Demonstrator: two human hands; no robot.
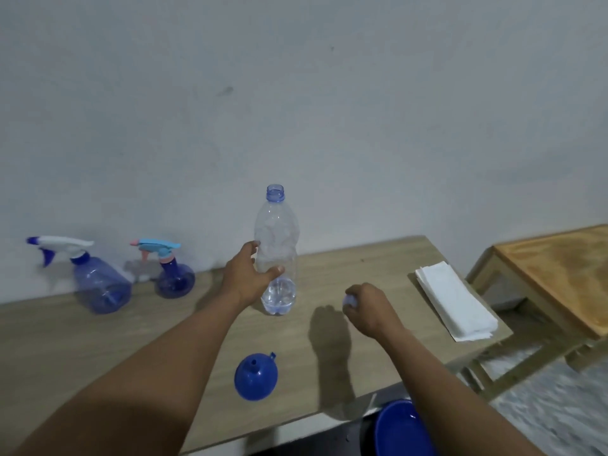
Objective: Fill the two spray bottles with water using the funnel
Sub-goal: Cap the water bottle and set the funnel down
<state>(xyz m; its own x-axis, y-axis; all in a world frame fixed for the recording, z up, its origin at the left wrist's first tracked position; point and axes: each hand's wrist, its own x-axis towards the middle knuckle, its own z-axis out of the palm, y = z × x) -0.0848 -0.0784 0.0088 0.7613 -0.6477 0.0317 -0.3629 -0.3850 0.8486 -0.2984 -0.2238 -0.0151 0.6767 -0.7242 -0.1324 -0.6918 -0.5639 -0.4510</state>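
Step in hand, as judged: preparation, with no filling begun.

Grips the water bottle (276, 232) round its lower body with the left hand (246, 278), thumb in front and fingers behind, and holds it upright on the bench (362, 268). Shows the neck uncapped and only a shallow pool of water in the base. Clasps a small pale object (349, 301) in the curled right hand (365, 307), low over the bench just right of the bottle. Judged to be the cap, though too blurred to confirm.

Places the funnel (256, 378) near the front edge of the bench, mouth down and spout up, apart from both hands. Places the larger spray bottle (98, 284) and the smaller spray bottle (174, 278) at the left rear by the wall, well apart from the hands. Shows the trigger heads on both, so neither neck is open. Cannot tell their water level.

Next move, as judged:
- Calls for putting down the pale object and freeing a hand.
- Calls for unscrewing one trigger head.
- Calls for turning the funnel over and seating its spout in that neck before pouring.

Doubts that so little water will serve two bottles.
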